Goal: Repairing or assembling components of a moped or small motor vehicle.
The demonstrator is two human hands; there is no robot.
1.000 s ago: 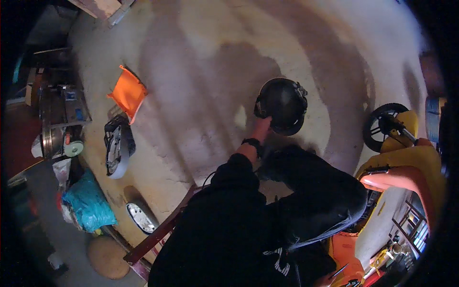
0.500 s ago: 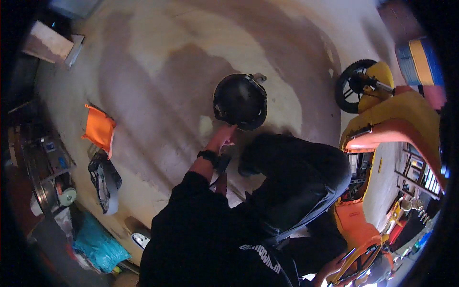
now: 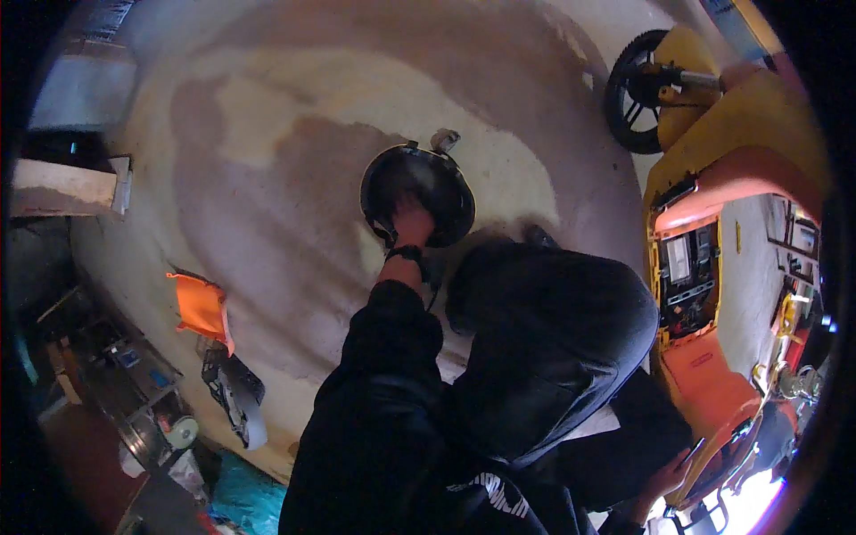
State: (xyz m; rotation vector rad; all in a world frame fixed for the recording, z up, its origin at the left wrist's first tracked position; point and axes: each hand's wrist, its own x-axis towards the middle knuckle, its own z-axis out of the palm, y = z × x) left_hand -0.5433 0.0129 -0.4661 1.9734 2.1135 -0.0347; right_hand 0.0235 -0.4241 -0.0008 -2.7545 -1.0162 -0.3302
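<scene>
A black helmet (image 3: 451,201) rests hollow side up on the floor in front of me, with a small attachment at its far rim. My left hand (image 3: 412,219) reaches into its hollow; the fingertips are too dim to make out whether they grip anything. Beside my bent knee is a yellow and orange scooter (image 3: 722,143) with an open compartment (image 3: 688,272) showing dark parts inside. At the lower right, my right hand (image 3: 667,480) is closed on the scooter's rear rail (image 3: 700,464).
An orange panel (image 3: 201,303) and a grey-black molded part (image 3: 236,397) lie to my left. Beyond them stand a cluttered metal rack (image 3: 134,374) and a wooden board (image 3: 62,187). A teal bag (image 3: 250,495) is at the lower left, and a striped barrel (image 3: 740,22) at the top right.
My left hand was at the helmet's edge, then just below it, and is now inside the hollow. The view has turned and shifted, moving the surroundings across the picture.
</scene>
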